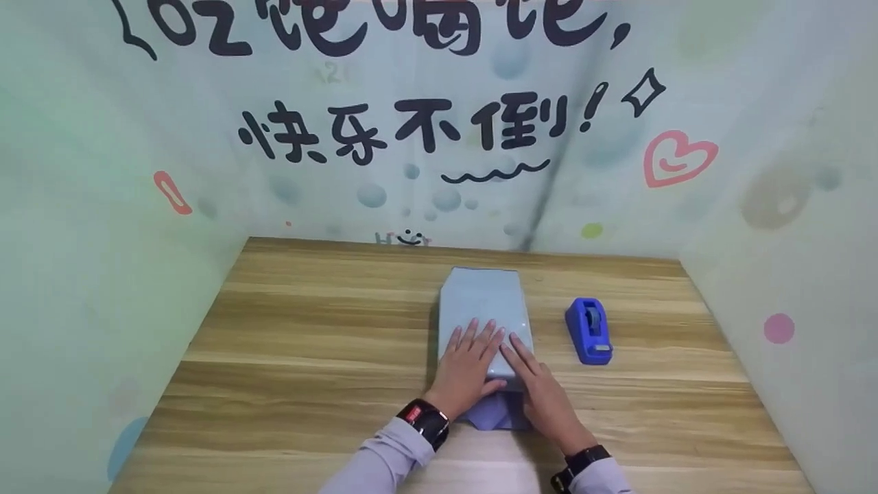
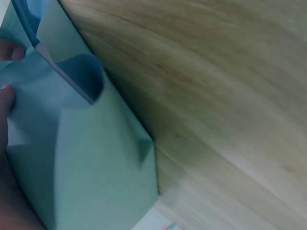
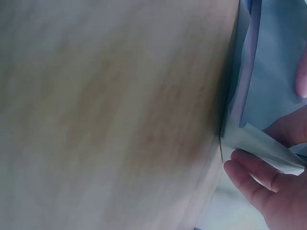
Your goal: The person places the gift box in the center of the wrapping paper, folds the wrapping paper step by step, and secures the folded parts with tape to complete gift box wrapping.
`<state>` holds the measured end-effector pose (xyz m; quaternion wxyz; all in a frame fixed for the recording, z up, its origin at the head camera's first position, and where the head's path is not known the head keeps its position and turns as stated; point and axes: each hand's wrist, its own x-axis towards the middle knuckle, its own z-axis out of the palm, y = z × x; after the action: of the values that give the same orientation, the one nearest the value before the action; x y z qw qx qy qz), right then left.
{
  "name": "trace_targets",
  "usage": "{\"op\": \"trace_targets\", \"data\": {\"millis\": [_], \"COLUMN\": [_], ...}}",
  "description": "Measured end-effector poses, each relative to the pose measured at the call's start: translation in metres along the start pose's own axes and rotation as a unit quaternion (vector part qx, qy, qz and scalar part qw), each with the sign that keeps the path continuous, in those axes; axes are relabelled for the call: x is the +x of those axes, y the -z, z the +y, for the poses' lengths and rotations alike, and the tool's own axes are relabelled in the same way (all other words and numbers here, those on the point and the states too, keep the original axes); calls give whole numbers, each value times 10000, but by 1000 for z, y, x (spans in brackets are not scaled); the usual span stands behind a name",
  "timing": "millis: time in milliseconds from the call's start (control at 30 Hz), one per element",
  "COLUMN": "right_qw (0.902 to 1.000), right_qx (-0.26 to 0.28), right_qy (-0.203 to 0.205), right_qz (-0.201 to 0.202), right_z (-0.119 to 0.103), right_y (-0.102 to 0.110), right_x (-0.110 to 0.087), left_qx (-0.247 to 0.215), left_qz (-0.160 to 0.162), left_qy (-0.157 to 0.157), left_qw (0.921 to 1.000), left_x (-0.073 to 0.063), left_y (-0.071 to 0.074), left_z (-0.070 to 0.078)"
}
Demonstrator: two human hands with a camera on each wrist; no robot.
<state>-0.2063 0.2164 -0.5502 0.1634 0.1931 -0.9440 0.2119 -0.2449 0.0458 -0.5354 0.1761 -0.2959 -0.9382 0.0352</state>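
A box-shaped parcel in light blue wrapping paper [image 1: 480, 295] lies on the table. Loose paper [image 1: 497, 412] with a purplish inner face sticks out of its near end. The left hand [image 1: 463, 370] lies on the parcel's top, its fingers stretched forward. At the near right corner, the right hand [image 1: 549, 405] rests some fingers on the upper edge; in the right wrist view, a paper fold [image 3: 261, 143] sits between its thumb and lower fingers. The left wrist view shows the paper's end gaping at a curled edge [image 2: 91, 76].
A blue tape dispenser [image 1: 588, 333] stands to the right of the parcel on the wooden table [image 1: 309, 343]. Printed cloth walls [image 1: 411, 192] enclose the back and both sides. Dark bands [image 1: 425, 422] circle both wrists.
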Motion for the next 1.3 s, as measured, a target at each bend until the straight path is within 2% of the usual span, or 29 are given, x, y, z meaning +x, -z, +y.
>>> {"op": "trace_targets", "data": {"millis": [67,133,200,233,300,367,433,467,533,567,667,833,867,900,967,1033,1133,1300], "right_qw": [9999,9987,9909,9815,9454,8880,8314,8089,7790,7715,7574,7317,7284,7310,7424,7608,7925,8386], "right_qx": [103,491,1284,1800,2955,3997,4653,4848,5099,5155,5338,5720,5776,5773,5699,5524,5204,4561], "right_qy": [25,8,-284,-541,-1327,-2271,-3034,-3318,-3643,-3726,-3761,-3707,-3686,-3638,-3522,-3407,-3180,-2966], "right_qz": [0,-116,-293,-361,-357,-120,140,215,224,173,54,25,12,3,13,48,36,-277], "right_z": [1,3,5,6,8,9,9,9,9,8,7,4,3,2,-1,-2,-4,-6], "right_y": [0,2,8,12,20,25,27,26,23,21,16,14,14,15,16,16,17,16], "right_x": [-1,-3,-7,-10,-14,-20,-24,-26,-29,-30,-32,-31,-32,-32,-33,-34,-34,-30], "left_qx": [5,-3,25,56,95,137,167,177,271,316,483,721,763,782,800,732,396,-338], "left_qz": [39,78,59,56,51,61,81,91,110,111,-4,-461,-515,-553,-582,-590,-742,-1122], "left_qy": [127,257,342,365,408,425,448,463,488,504,573,662,660,652,607,515,351,220], "left_qw": [9999,9996,9994,9993,9991,9990,9988,9987,9984,9982,9972,9941,9936,9933,9932,9942,9958,9929], "left_x": [1,2,3,3,3,3,3,3,4,4,7,12,12,12,12,12,12,14], "left_y": [-2,-2,-1,-1,0,1,1,1,0,0,-1,2,2,3,4,5,8,13], "left_z": [4,8,10,11,12,13,15,16,18,19,23,28,28,28,27,25,21,13]}}
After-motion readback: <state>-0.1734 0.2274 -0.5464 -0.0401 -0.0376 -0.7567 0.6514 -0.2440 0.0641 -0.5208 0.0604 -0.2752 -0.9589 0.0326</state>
